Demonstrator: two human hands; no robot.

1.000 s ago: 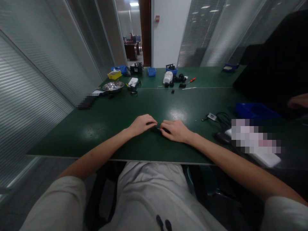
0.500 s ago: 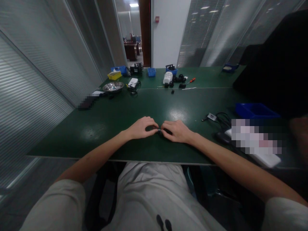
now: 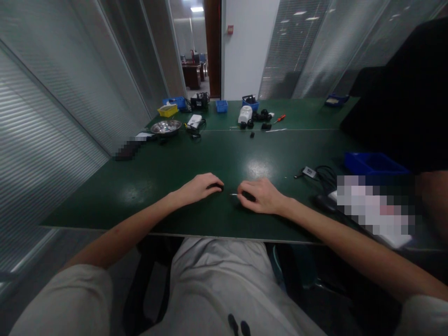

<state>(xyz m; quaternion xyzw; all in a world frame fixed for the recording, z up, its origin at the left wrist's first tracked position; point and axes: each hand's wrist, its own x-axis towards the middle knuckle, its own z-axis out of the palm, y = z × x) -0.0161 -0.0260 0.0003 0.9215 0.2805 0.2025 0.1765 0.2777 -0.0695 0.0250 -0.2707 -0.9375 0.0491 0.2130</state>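
My right hand (image 3: 264,196) is closed in a pinch over the green table (image 3: 196,219). From its fingertips a thin, shiny metal rod (image 3: 234,194) points left toward my other hand; its far end is free. My left hand (image 3: 201,187) rests low over the table, thumb and forefinger pinched around a small dark piece (image 3: 221,187) too small to name. A short gap separates the rod's tip from the left fingertips.
To the right lie a coiled black cable (image 3: 325,175), a blue bin (image 3: 374,163) and a blurred-out white object (image 3: 401,239). Farther back are a metal bowl (image 3: 166,127), a white device (image 3: 194,122), small bins and an orange-handled screwdriver (image 3: 280,118). A person in dark clothing is at right.
My hands have drawn apart, the left moving left and the right slightly right. More of the metal rod now shows from my right fingers, its tip clear of the left hand.
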